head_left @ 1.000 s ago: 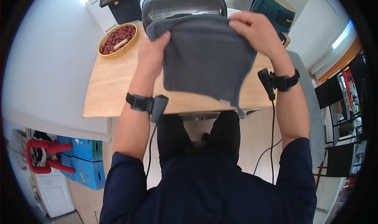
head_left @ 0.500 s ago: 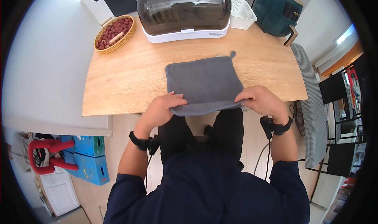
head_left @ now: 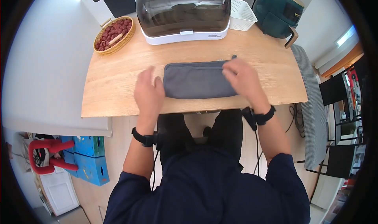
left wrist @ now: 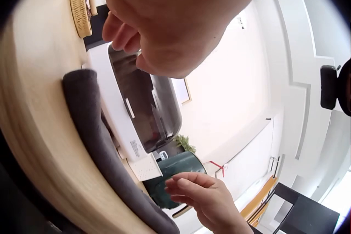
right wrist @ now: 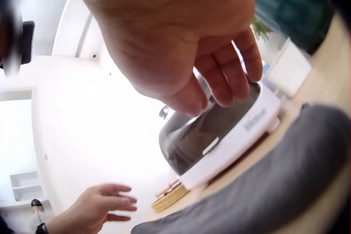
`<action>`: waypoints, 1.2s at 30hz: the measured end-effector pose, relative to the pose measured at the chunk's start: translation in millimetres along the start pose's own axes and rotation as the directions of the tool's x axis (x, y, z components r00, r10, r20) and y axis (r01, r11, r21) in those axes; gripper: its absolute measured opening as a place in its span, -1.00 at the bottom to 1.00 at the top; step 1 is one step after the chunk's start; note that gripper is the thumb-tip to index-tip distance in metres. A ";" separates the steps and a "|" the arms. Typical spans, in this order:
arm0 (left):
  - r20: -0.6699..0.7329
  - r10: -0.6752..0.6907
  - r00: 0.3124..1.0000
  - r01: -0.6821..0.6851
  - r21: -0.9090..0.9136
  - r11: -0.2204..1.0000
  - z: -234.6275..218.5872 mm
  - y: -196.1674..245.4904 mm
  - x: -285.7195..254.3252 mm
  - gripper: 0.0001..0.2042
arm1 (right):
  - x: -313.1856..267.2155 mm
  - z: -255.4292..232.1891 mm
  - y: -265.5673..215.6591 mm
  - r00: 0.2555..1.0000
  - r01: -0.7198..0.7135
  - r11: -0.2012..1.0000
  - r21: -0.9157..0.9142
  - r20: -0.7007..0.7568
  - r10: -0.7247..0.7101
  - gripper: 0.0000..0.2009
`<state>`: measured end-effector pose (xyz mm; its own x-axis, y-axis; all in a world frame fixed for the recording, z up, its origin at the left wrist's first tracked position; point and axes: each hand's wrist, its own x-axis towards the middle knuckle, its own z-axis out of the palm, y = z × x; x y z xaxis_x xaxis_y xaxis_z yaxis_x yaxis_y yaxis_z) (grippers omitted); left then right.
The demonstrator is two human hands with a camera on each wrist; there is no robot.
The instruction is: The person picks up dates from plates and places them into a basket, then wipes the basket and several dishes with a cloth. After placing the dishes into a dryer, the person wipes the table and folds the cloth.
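Note:
A dark grey cloth [head_left: 199, 82] lies folded over on itself near the front edge of the wooden table [head_left: 118, 88]. Its fold faces the person, and a small hanging loop [head_left: 234, 57] sticks out at the far right corner. Beside the cloth's left end is my left hand [head_left: 149, 92], raised with its fingers loosely extended and holding nothing. Over the right end hovers my right hand [head_left: 243, 80], fingers slightly bent. In the right wrist view the fingers [right wrist: 222, 80] of that hand hang loose above the cloth [right wrist: 263, 184], with nothing between them.
At the back of the table stands a white box with a dark clear lid [head_left: 183, 15]. A white plastic basket [head_left: 241, 17] and a green air fryer [head_left: 277, 13] are to its right. Left of it sits a wicker basket [head_left: 114, 48] of dark red fruit.
The cloth was held up in both hands, then laid flat on the table. Its near edge has been folded away from the person, and both hands have let go.

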<state>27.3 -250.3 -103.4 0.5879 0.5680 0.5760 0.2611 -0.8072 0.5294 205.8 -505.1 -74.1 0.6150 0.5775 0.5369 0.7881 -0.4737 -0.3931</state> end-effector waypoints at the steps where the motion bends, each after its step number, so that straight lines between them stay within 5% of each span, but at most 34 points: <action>1: 0.002 -0.003 1.000 0.003 0.001 1.000 6.8 2.9 -4.5 -0.69 | -12.2 8.8 -2.5 0.993 0.074 0.995 0.070 0.090 -0.080 -0.79; 3: 0.113 0.395 0.912 -0.369 -0.200 0.908 22.4 5.6 -13.1 -0.74 | -29.2 19.7 -3.9 0.971 0.141 0.979 0.147 0.174 -0.166 -0.79; 4: 0.113 0.394 0.912 -0.368 -0.199 0.909 26.4 5.5 -12.5 -0.74 | -35.3 22.9 -3.3 0.989 0.121 0.991 0.054 0.081 -0.126 -0.78; 6: 0.133 0.209 0.969 -0.217 0.047 0.975 36.5 7.0 -3.7 -0.74 | -35.0 18.8 0.8 0.996 0.089 0.995 -0.041 -0.016 -0.090 -0.77; 8: 0.190 0.100 0.977 -0.121 0.099 0.988 35.5 7.3 17.9 -0.70 | -22.3 6.0 9.9 0.976 -0.209 0.953 -0.220 0.005 0.216 -0.74; 10: 0.423 -0.164 0.891 0.071 0.227 0.971 37.3 2.3 34.9 -0.65 | -11.9 6.9 23.8 0.954 -0.275 0.930 -0.244 0.051 0.296 -0.68; 12: 0.432 -0.138 0.891 0.065 0.181 0.981 45.2 -12.4 35.4 -0.65 | -4.7 11.2 34.1 0.836 -0.450 0.876 -0.172 0.262 0.481 -0.63; 16: 0.390 -0.139 0.910 0.145 0.015 0.989 40.5 -21.3 25.8 -0.72 | -14.9 23.2 57.4 0.815 -0.514 0.855 -0.062 0.273 0.510 -0.59; 18: 0.411 -0.171 0.895 0.206 -0.043 0.978 32.1 -26.1 19.3 -0.72 | -19.4 18.5 63.2 0.772 -0.596 0.793 0.131 0.365 0.520 -0.63; 22: 0.485 -0.282 0.828 0.444 -0.260 0.858 12.6 -32.4 18.3 -0.73 | -24.0 0.2 59.4 0.789 -0.605 0.690 0.396 0.409 0.458 -0.75; 24: 0.475 -0.268 0.838 0.429 -0.269 0.862 4.3 -26.3 25.9 -0.75 | -15.9 -2.8 53.0 0.823 -0.553 0.434 0.712 0.384 0.420 -0.79; 27: 0.409 -0.212 0.887 0.330 -0.241 0.913 13.4 -24.3 40.9 -0.75 | 5.3 3.2 42.7 0.810 -0.558 0.389 0.733 0.378 0.449 -0.80; 29: 0.358 -0.164 0.919 0.245 -0.194 0.950 21.2 -22.9 44.0 -0.74 | 11.3 27.7 59.7 0.816 -0.563 0.495 0.662 0.352 0.458 -0.78; 31: 0.403 -0.154 0.902 0.150 0.040 0.988 26.1 -17.0 44.7 -0.71 | 15.1 30.5 48.8 0.823 -0.562 0.592 0.577 0.323 0.467 -0.76; 32: 0.403 -0.154 0.902 0.151 0.040 0.988 26.8 -14.6 40.4 -0.71 | 9.7 31.8 41.4 0.878 -0.479 0.838 0.262 0.143 0.458 -0.73; 33: 0.294 -0.049 0.954 0.019 0.102 0.995 25.2 -9.1 34.6 -0.69 | 6.6 27.9 29.5 0.929 -0.369 0.921 -0.122 -0.016 0.370 -0.70; 34: 0.191 0.072 0.979 -0.106 0.176 0.979 25.7 -4.2 29.2 -0.66 | 3.0 23.9 23.7 0.928 -0.373 0.920 -0.123 -0.019 0.373 -0.70; 36: 0.273 0.138 0.952 -0.166 0.082 0.983 30.7 4.6 14.6 -0.61 | -9.7 20.7 13.3 0.979 -0.206 0.974 -0.095 -0.028 0.204 -0.63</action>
<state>60.6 -250.7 -111.6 0.8047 0.3858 0.4512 0.2223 -0.9006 0.3734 210.9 -503.2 -100.0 0.7617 0.4496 0.4665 0.6384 -0.6436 -0.4221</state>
